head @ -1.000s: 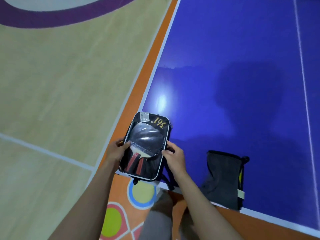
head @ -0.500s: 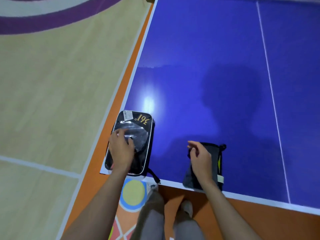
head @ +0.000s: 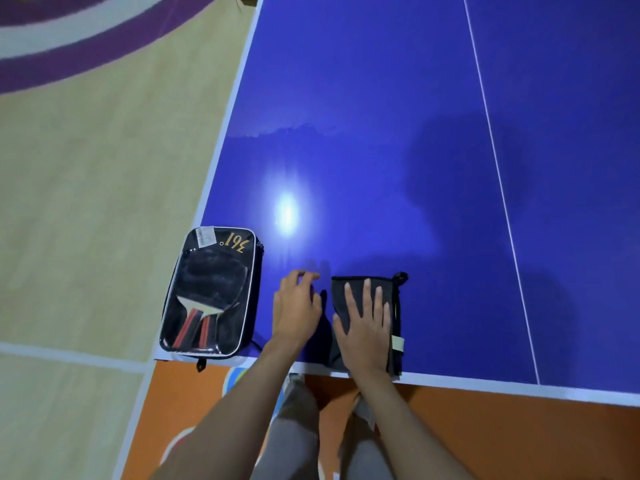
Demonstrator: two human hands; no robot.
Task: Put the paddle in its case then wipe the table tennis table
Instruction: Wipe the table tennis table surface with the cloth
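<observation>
A black paddle case (head: 227, 244) with a clear window lies at the near left corner of the blue table tennis table (head: 363, 150). Through the window I see the paddles (head: 207, 289), black blades and red-striped handles. A folded dark grey cloth (head: 346, 287) lies on the table near its front edge, to the right of the case. My right hand (head: 363, 323) rests flat on the cloth with straight fingers. My left hand (head: 296, 306) hovers between case and cloth, fingers loosely curled, holding nothing.
The table's white front edge line (head: 485, 384) runs along the near side and a white centre line (head: 498, 174) runs away from me. Orange and beige floor (head: 86, 202) lies left of and below the table. My legs (head: 298, 427) stand at the table's edge.
My left hand has let go of the case and moved right toward the cloth. My right hand has moved from the case to the cloth and now lies flat on it.
</observation>
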